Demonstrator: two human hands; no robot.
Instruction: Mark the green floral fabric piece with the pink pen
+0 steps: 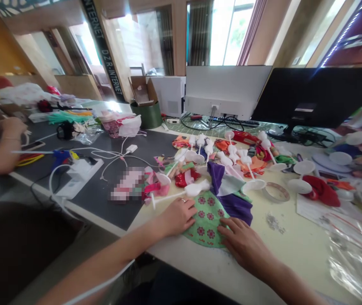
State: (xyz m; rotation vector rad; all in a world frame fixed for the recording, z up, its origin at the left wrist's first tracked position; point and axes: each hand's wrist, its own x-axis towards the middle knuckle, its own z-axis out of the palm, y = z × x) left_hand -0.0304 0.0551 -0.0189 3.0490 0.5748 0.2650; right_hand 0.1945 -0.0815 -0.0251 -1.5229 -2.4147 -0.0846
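Both our hands lie on the green flowered cloth [205,220], which is spread flat on the pale tabletop [295,245] at the near edge. Left hand [177,217] rests on its left rim, fingers loosely bent, nothing pinched. Right hand [243,242] sits on the lower right rim, palm down, fingers extended and unclenched, holding nothing. We judge the cloth thin, light and limp, likely to slide or bunch on the smooth top. Best taken by pinching a hem edge, not the middle.

Just beyond the left fingertips is a white plastic stand [191,190], lying on its side. Beyond the right hand, purple cloth [234,202] touches the green piece. Further right of the right hand there is a tape ring [276,192], then a red cloth [322,191].

Well beyond both hands are a heap of bright fabrics and more white stands, then a white monitor [225,91] and a black monitor [314,95]. Far left of the left hand we see a co-worker's hand [11,127].
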